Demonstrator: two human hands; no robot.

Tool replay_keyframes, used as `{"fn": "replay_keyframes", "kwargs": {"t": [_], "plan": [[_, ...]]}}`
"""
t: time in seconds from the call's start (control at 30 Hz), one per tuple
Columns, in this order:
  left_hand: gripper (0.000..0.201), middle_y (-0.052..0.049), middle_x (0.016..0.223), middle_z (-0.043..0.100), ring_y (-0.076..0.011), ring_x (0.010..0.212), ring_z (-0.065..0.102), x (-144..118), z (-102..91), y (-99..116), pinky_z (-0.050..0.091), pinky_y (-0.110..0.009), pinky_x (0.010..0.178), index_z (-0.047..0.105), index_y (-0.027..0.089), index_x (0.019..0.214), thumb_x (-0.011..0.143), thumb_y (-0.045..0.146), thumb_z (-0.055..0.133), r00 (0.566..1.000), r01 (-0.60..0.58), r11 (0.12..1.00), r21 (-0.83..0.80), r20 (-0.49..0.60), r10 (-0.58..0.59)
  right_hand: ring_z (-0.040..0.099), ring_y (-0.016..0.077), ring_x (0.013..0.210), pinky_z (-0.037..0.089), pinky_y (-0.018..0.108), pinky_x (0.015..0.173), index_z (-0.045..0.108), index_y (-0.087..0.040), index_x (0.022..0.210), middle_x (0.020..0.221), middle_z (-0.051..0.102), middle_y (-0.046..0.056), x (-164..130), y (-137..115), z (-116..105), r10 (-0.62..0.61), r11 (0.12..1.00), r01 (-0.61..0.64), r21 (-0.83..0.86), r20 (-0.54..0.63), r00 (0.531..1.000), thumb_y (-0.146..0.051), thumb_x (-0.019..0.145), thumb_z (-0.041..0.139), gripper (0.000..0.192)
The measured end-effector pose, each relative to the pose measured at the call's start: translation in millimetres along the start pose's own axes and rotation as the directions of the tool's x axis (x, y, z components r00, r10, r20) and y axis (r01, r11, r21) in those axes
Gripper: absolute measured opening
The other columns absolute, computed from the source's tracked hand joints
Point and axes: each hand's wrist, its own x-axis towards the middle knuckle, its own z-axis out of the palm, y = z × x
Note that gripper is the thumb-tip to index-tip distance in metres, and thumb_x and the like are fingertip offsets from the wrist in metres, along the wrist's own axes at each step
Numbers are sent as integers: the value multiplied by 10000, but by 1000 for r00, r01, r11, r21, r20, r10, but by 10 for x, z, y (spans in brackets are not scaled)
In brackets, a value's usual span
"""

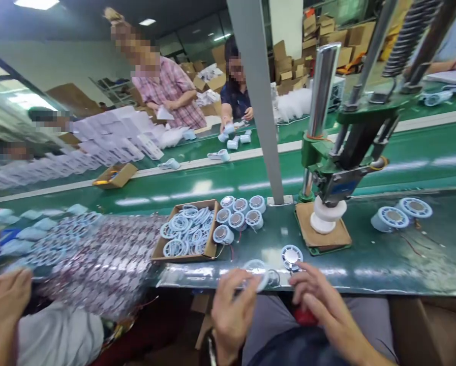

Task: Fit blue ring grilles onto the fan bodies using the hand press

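The person's left hand (233, 305) is nearly closed, thumb and fingers pinching a pale ring (257, 272) at the near edge of the green counter (368, 267). The right hand (317, 292) is loosely curled, its forefinger reaching to the near rim of a round disc (292, 257) with a silver centre, which lies flat on the counter; whether the fingers grip it cannot be told. At the left, another person's hand (6, 295) shows above a pale sleeve (60, 330).

A little farther in, a plastic-wrapped layer of parts (105, 249) spreads over the counter's left side. Beside it stands an open cardboard box (185, 258) heaped with light-blue rings (180, 223), and just right of that a cluster of pale-blue cups (236, 221) with silver-centred tops. Farther right, a green press (344, 185) holds a white round block (326, 216) over a brown board (306, 218); two larger cups (391, 219) with trailing wires sit beyond it.

Behind runs a shiny green belt (212, 185). Across it, a person in a plaid shirt (176, 94) and one in a dark top (231, 94) stand near more cups (233, 144).
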Motion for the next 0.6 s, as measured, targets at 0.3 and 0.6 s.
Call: {"fn": "replay_keyframes", "kwargs": {"t": [0.3, 0.6], "plan": [[707, -163, 1408, 560, -294, 1202, 635, -218, 104, 462, 586, -398, 938, 345, 263, 1552, 931, 406, 652, 881, 471, 732, -492, 300, -366, 505, 56, 523, 405, 180, 512, 321, -248, 1456, 767, 588, -45, 204, -326, 294, 335, 821, -370, 435, 157, 929, -604, 870, 671, 770], [623, -87, 1222, 703, -287, 1098, 685, -38, 38, 472, 558, -399, 978, 653, 292, 1310, 780, 600, 761, 764, 634, 596, -494, 521, -381, 507, 60, 550, 410, 182, 527, 234, -269, 1522, 780, 595, -40, 163, -391, 231, 311, 822, -371, 432, 206, 928, -570, 905, 649, 801]]}}
